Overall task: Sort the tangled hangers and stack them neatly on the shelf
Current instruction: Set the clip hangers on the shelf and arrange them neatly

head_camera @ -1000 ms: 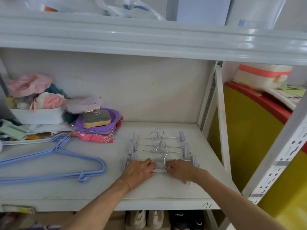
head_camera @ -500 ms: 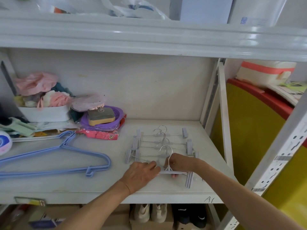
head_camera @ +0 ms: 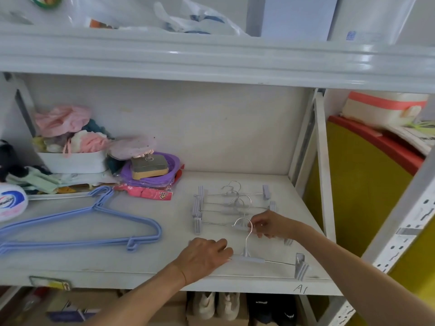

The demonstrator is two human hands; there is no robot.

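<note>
Lavender clip hangers (head_camera: 235,205), periwinkle wire hangers (head_camera: 98,222)

A white tub (head_camera: 73,161) sits at the back left, full of pink and white cloths (head_camera: 70,128). Right of it is a purple bowl (head_camera: 150,177) with a tan block (head_camera: 149,168) lying in it. A red packet (head_camera: 150,192) lies just in front of the bowl. A round white and blue thing (head_camera: 11,201) shows at the left edge. Plastic bags (head_camera: 188,17) lie up top. To the right stands a big yellow board (head_camera: 357,196) with a red edge, and a cream box (head_camera: 383,109) with an orange band rests above it. Down below stand pale shoes (head_camera: 214,304) beside black shoes (head_camera: 270,307).
</note>
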